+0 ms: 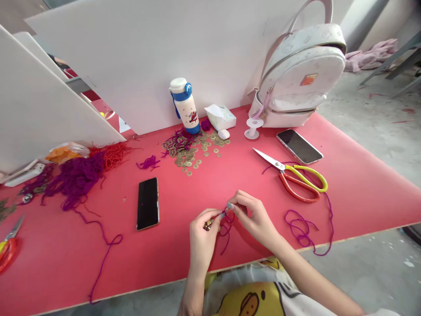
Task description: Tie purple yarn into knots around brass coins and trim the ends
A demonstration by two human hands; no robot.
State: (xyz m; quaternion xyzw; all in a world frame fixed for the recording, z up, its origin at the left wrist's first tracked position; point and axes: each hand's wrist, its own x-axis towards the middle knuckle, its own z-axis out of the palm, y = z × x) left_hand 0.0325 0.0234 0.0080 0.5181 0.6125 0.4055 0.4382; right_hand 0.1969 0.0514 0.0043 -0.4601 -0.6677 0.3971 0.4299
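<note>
Near the front edge of the red table, both of my hands meet over a piece of purple yarn. My left hand is closed, its thumb and fingers pinching the yarn, with a few brass-coloured coins partly hidden in its palm. Close beside it, my right hand pinches the same yarn between thumb and fingertip. A loop and a loose end of the yarn hang below the fingertips. Whether the yarn passes through the coins I cannot tell.
Scissors, a yarn length and a phone lie to the right. Another phone is at left, near a purple yarn heap. Loose coins, a bottle, a spool and a backpack stand behind.
</note>
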